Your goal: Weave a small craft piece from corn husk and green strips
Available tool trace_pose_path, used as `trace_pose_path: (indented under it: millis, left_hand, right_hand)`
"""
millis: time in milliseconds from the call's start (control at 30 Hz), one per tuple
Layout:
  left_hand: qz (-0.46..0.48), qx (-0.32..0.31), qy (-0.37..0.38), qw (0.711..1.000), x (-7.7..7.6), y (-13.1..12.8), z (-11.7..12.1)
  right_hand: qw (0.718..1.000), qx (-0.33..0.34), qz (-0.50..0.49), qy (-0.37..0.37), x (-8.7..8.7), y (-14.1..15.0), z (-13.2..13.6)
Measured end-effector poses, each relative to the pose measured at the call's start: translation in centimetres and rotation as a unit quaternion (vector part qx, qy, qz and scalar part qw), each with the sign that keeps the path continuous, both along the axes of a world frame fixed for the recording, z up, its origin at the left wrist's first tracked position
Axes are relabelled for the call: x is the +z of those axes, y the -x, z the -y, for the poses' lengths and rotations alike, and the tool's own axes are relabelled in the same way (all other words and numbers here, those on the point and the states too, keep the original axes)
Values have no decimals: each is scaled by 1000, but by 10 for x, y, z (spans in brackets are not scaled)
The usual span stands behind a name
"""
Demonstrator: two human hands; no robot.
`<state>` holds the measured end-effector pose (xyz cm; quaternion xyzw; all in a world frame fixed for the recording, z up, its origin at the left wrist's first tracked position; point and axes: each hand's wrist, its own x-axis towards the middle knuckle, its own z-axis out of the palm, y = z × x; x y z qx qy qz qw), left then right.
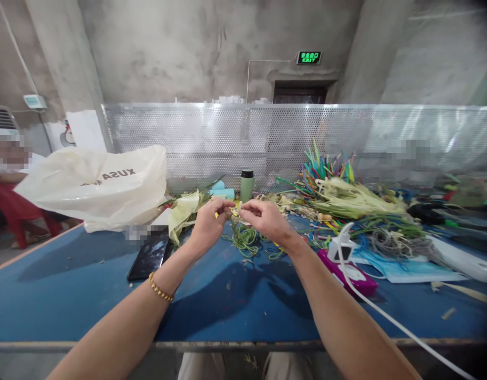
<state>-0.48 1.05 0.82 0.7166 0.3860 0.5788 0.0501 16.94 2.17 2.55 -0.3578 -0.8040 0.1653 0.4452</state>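
- While both hands meet over the table [89, 311], a small pale piece [235, 209] shows between their fingertips, just above a loose tangle of green cord [245, 241]; its shape is too small to make out.
- Left hand [209, 220]: fingers bent toward the thumb, tips close together; whether they pinch the piece cannot be told.
- Right hand [266, 217]: thumb and forefinger nearly meet on the other side of the piece; whether they hold it cannot be told either.
- Work at the fingertips looks under way rather than complete, judging by how both hands close in on one spot. How much is done is unclear, since nothing finished can be picked out nearby.
- Plenty of loose stuff seems yet unused: the cord lies in loops, pale leaves [184, 211] lie beside the left hand, and farther right are a fibre bundle [350, 198], coloured stalks [326, 168] and grey cord [390, 244].
- Around these are a bottle [246, 187], a phone [148, 257], a bag [89, 195], a power strip [360, 282] and a mask [418, 271].
- Beyond stands a mesh screen [212, 137]; a person [9, 158] sits at far left.
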Motion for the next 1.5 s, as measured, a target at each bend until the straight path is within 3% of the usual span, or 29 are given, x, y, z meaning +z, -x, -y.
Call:
trace_pose_path:
  millis: [167, 433, 633, 800, 1067, 1200, 1400, 1500]
  left_hand:
    - [-30, 14, -15, 999, 0, 0, 1]
    - [-191, 17, 3, 981, -6, -3, 2]
    - [-186, 35, 19, 982, -5, -4, 4]
    - [-180, 47, 21, 982, -4, -6, 6]
    - [-140, 21, 85, 986, -6, 0, 1]
    - [-130, 4, 78, 988, -6, 0, 2]
    - [-117, 12, 72, 990, -9, -4, 4]
    - [-135, 24, 54, 989, -11, -5, 2]
  right_hand:
    - [995, -52, 44, -72, 3, 1, 2]
    - [981, -80, 118, -131, -6, 6, -3]
    - [947, -162, 213, -177, -11, 12, 4]
    - [937, -183, 232, -184, -10, 15, 8]
    - [956, -108, 229, -146, -16, 9, -7]
    - [964, -58, 215, -147, -18, 8, -13]
    - [995, 0, 97, -3, -14, 9, -11]
    - [998, 8, 64, 14, -14, 11, -9]
